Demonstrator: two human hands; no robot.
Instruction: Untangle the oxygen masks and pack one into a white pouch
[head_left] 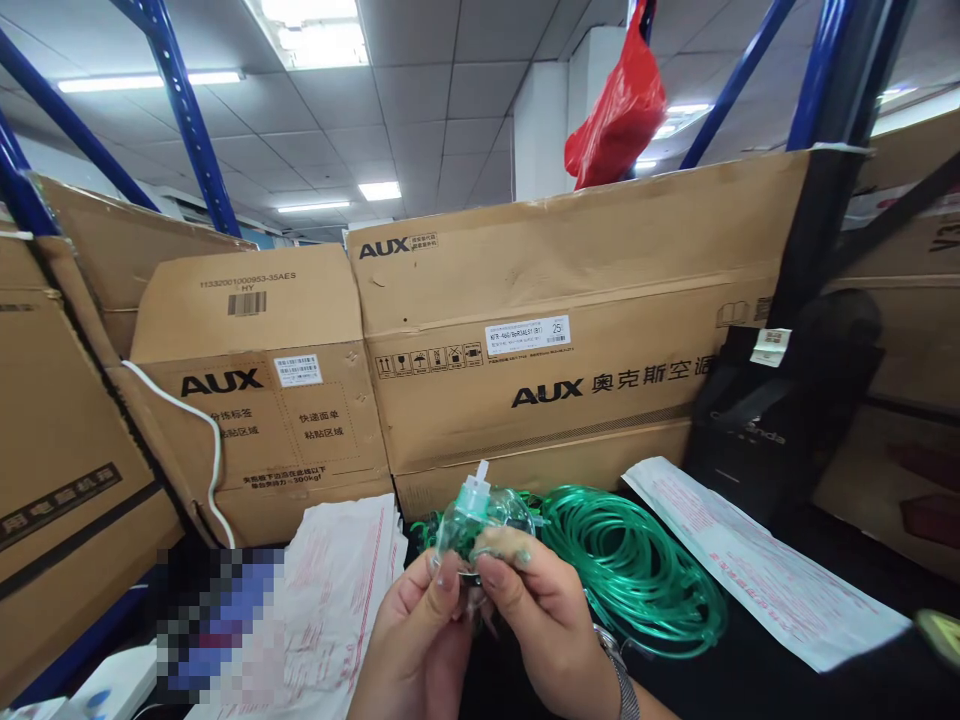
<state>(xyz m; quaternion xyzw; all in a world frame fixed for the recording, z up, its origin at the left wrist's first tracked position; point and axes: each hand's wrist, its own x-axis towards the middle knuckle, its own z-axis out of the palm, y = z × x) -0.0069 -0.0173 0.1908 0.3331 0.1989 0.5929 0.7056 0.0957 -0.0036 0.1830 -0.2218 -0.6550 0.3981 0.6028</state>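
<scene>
Head view, and I'm looking down at both hands meeting low in the middle of the frame. The left hand (420, 640) and the right hand (541, 620) are each closed in a pinch on the clear mask (486, 520), thumbs side by side on its near rim and fingertips curled over the top. So the mask sits right at the fingertips, just above and beyond the two thumbs and raised off the tabletop (757, 685).

The mask's long axis runs roughly upright. Its pale green port (475, 488) points up and a little away from me, and the wider cup end faces down into the hands. Neither hand is nearer than the other. The grip is shared, left thumb on the left half of the rim, right thumb on the right half.

The green tubing (637, 570) lies in a loose coil to the right of the mask, flat on the tabletop. It is just beyond the right hand, so that hand is plainly the closer one. I can't tell where the tubing joins the mask, because the fingers hide it.

A stack of white pouches (341, 590) lies to the left of the left hand. A single pouch (757, 570) is out past the coil, and cardboard boxes (555, 330) wall in the back.
</scene>
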